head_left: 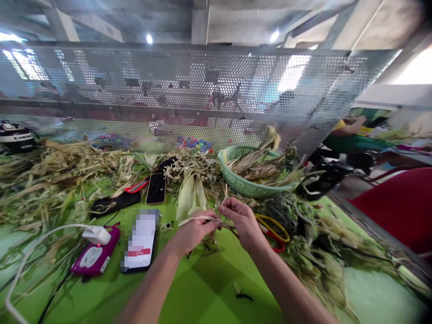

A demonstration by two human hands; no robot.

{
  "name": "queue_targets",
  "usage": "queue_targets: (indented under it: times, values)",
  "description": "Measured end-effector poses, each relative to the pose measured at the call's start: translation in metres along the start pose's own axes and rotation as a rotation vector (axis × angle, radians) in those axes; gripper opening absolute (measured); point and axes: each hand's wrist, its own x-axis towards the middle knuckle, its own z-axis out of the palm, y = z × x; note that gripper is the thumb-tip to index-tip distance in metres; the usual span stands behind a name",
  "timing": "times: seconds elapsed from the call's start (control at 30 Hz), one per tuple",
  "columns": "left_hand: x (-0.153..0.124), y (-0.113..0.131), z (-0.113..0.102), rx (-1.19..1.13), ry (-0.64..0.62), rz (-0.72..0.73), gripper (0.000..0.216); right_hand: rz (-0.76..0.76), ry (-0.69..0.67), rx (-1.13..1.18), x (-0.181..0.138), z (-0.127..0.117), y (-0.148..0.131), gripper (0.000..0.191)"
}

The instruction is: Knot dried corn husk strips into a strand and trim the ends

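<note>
Behind our lime-green tabletop, a perforated metal screen spans the room beneath concrete beams and two bright lamps. Near the middle of the table, just above its surface, we hold pale strips that look like corn husk. Our left hand is mostly closed, fingers curled, with one strip lying across it and caught near the thumb and fingertips. Our right hand is half closed, thumb and forefinger pinching a second strip that stands up above the tips. The two hands nearly meet; whether the strips are joined between them, we cannot tell. Just beyond our left hand lies a pale green bundle of corn husks, and past the right sits a green plastic basket heaped with drier leaves. Beside our right wrist we see a yellow loop and a red loop. To our left rest a lit smartphone and a purple power bank.
</note>
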Motion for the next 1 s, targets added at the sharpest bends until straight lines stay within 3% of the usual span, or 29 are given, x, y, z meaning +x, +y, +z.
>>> queue_targets:
  times: [0.13,0.23,0.37,0.43,0.53,0.63,0.73,0.87,1.0]
  values:
    - [-0.003,0.003,-0.002,-0.019,-0.004,0.009,0.037,-0.167,0.074,-0.312,0.002,-0.006,-0.004,0.035]
    - [-0.005,0.004,-0.003,0.109,0.098,0.013,0.034,-0.374,0.153,-0.678,0.001,-0.012,-0.015,0.033]
    - [-0.003,-0.005,-0.001,0.294,0.241,-0.006,0.022,-0.567,-0.071,-0.901,-0.006,-0.005,-0.025,0.007]
    - [0.0,-0.011,0.001,0.277,0.238,0.011,0.02,-0.604,-0.158,-0.972,-0.01,0.002,-0.024,0.01]
    - [0.005,-0.016,0.004,0.153,0.162,0.037,0.022,-0.621,-0.149,-1.068,-0.012,0.008,-0.02,0.008]
    - [0.007,-0.015,0.007,-0.006,0.113,0.041,0.025,-0.625,-0.11,-1.105,-0.012,0.008,-0.018,0.011]
    - [0.005,-0.009,0.01,-0.095,0.113,0.038,0.029,-0.572,-0.061,-0.989,-0.011,0.005,-0.017,0.008]
    - [0.004,-0.008,0.011,-0.044,0.095,0.039,0.027,-0.475,-0.046,-0.792,-0.009,0.002,-0.014,0.006]
    - [0.004,-0.012,0.012,0.018,0.061,0.036,0.023,-0.469,-0.045,-0.752,-0.009,0.004,-0.01,0.009]
